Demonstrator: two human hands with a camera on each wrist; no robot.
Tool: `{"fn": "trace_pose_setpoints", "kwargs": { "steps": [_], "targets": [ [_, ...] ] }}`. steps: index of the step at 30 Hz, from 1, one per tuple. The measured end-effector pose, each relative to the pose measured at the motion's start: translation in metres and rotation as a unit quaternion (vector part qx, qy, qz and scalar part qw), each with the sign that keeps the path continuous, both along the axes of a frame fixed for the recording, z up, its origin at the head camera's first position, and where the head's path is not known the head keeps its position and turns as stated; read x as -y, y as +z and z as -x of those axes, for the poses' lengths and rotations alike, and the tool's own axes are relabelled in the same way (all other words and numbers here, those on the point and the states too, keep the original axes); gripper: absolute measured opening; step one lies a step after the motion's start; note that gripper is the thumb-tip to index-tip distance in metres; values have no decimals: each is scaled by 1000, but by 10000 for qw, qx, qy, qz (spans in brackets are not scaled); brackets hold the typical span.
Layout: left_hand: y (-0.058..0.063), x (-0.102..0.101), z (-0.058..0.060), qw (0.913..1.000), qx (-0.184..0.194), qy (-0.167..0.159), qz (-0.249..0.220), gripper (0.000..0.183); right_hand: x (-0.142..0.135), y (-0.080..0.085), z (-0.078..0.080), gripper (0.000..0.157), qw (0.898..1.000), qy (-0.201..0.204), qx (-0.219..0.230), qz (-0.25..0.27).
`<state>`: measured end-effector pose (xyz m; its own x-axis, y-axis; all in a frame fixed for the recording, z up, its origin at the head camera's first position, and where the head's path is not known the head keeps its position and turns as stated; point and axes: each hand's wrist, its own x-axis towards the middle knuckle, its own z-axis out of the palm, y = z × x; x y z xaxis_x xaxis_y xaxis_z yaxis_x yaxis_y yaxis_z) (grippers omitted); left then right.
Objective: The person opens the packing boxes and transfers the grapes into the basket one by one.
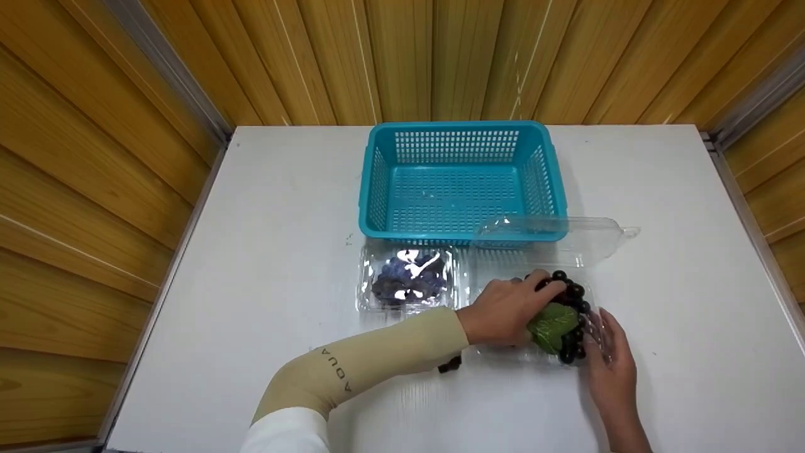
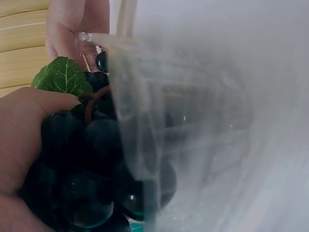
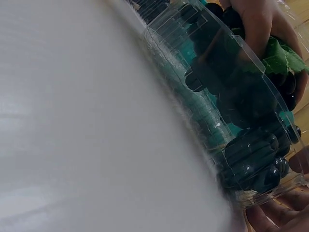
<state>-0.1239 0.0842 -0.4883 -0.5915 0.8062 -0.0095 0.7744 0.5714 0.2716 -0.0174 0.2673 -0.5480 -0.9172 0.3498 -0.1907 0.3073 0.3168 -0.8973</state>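
Black grapes (image 1: 573, 343) in a bunch with a green leaf (image 1: 553, 327) are partly inside an open clear plastic clamshell box (image 3: 217, 96). My left hand (image 1: 509, 308) reaches over from the left and grips the bunch, its fingers among the grapes (image 2: 82, 198). At the box's right end, my right hand (image 1: 613, 368) holds the wall, the thumb on the inner side and the fingers outside. The raised lid (image 1: 591, 242) leans back over the basket's front rim. Part of the box's front is hidden by the left hand.
Behind stands a turquoise plastic basket (image 1: 371, 189). A closed clear box of dark grapes (image 1: 409, 280) lies left of the open one. Small dark pieces (image 1: 450, 363) show below the left forearm on the white table (image 1: 251, 251). Wood-patterned walls (image 1: 465, 63) enclose the back and sides.
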Motion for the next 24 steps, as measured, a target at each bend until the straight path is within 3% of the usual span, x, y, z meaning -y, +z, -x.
{"fn": "trace_pose_setpoints", "kwargs": {
  "steps": [11,24],
  "targets": [
    [11,3,-2,9999,50,49,-154,94,1,1,0,56,9999,-91,-76,80],
    [24,9,-5,9994,-69,10,-328,87,0,0,-3,57,9996,-22,-280,40]
  ]
}}
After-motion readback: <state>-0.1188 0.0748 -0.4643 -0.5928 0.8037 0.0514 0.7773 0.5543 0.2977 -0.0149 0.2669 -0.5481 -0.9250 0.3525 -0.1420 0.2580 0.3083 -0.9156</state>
